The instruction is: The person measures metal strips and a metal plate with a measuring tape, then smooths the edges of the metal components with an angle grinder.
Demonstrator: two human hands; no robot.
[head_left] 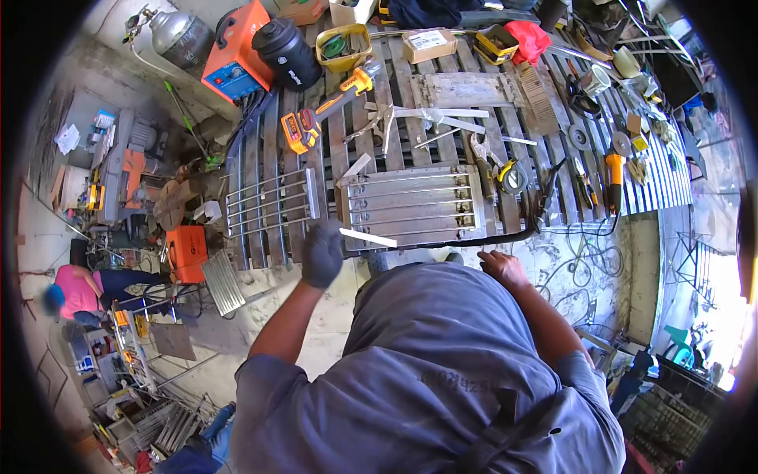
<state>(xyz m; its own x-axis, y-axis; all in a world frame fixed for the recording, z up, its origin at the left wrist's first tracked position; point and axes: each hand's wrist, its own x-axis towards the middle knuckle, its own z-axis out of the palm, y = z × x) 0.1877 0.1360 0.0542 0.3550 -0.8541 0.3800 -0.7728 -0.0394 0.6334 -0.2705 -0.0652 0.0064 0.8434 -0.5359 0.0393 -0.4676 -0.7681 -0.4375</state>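
Note:
My left hand point(322, 254), in a dark grey glove, is closed at the front edge of the slatted table. A thin, pale flat strip point(369, 238) sticks out of it to the right, over the front edge of a metal frame with several parallel bars point(414, 243). Bare, my right hand point(506, 270) hovers near the table edge, its fingers loosely bent and apart with nothing visible in them. To the left of the barred frame lies a second metal grille point(268, 204). A tape measure point(512, 177) and locking pliers point(480, 150) lie right of the frame.
The slatted metal table point(260, 246) also bears an orange-and-black cordless tool point(300, 130), loose metal strips point(442, 113), a cardboard box point(429, 46) and an angle grinder point(615, 170). Cables point(580, 265) lie on the floor to the right. A co-worker in pink point(79, 291) is far left.

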